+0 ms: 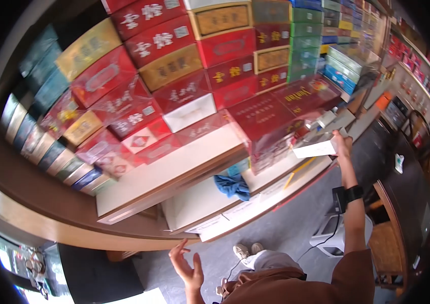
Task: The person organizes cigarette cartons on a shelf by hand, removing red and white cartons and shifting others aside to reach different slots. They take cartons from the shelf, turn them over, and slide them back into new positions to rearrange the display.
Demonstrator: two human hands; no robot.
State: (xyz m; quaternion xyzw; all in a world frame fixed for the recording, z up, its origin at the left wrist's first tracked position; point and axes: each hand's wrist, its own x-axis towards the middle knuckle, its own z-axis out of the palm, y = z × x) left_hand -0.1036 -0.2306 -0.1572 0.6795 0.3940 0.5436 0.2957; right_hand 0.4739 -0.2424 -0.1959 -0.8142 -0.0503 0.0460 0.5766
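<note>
Right hand (341, 144) closed round a white box (316, 149), held up at the right end of the shelf (184, 167), beside red cartons (265, 121). Left hand (187, 266) spread open, empty, below the shelf's front edge. Box seemingly not yet set down.

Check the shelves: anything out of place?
A blue cloth lies crumpled on the white shelf below the cartons, the only loose thing among tidy stacks. Nothing looks spilled or damaged.

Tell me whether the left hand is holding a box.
No, the left hand is open and empty in the air; the white box is in the right hand.
</note>
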